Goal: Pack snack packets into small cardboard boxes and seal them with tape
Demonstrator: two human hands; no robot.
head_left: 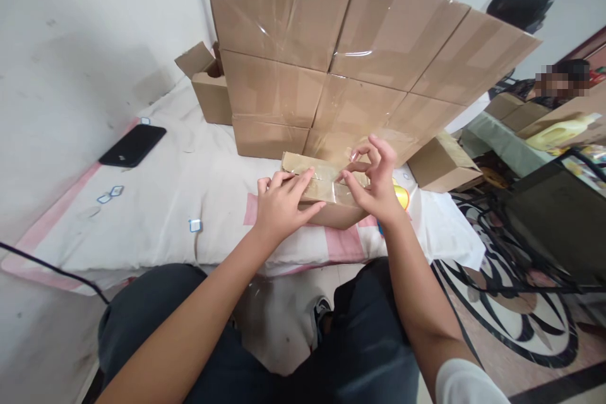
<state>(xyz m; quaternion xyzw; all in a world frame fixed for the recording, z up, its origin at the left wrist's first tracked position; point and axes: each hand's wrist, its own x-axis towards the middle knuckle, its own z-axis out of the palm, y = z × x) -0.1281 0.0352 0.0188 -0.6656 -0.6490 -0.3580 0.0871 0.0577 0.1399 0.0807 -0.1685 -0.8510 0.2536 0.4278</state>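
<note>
A small cardboard box lies on the cloth-covered surface in front of me, with clear tape across its top seam. My left hand rests on the left part of the box top, fingers spread. Over the right part, my right hand has its thumb and fingertips drawn together at a strip of the clear tape. The exact grip is partly hidden by the fingers. Just beyond the right hand, a yellow round object shows in part, perhaps a tape roll.
Behind the box rises a stack of taped cardboard boxes. An open carton stands left of it, another box right. A black phone and small stickers lie on the cloth. A person is at far right.
</note>
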